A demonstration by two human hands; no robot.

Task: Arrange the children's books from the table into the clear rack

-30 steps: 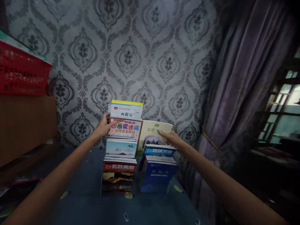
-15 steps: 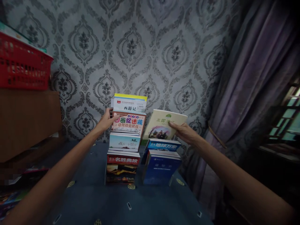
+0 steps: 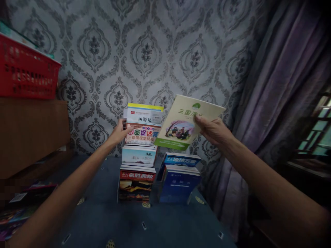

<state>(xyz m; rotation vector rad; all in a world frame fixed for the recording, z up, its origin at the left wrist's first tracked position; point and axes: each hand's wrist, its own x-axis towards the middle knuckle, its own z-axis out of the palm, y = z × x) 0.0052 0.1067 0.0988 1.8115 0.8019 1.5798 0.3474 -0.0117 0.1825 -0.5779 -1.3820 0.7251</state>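
Note:
My right hand pinches the right edge of a cream book with a green lower band and a picture of seated figures. The book is tilted and held in the air above the right row, where a blue book stands in front of another blue book. At the left row, my left hand grips the left edge of a colourful book, thumb on its cover and fingers partly hidden behind. Behind that stands a white book; in front are a pale blue book and a dark red book.
The books stand on a dark blue patterned cloth against a wallpapered wall. A red basket sits on a brown box at the left. A purple curtain hangs at the right.
My right hand has lifted the cream book up and slightly right, out of the right row, so its whole cover shows. My left hand keeps its grip at the left row.

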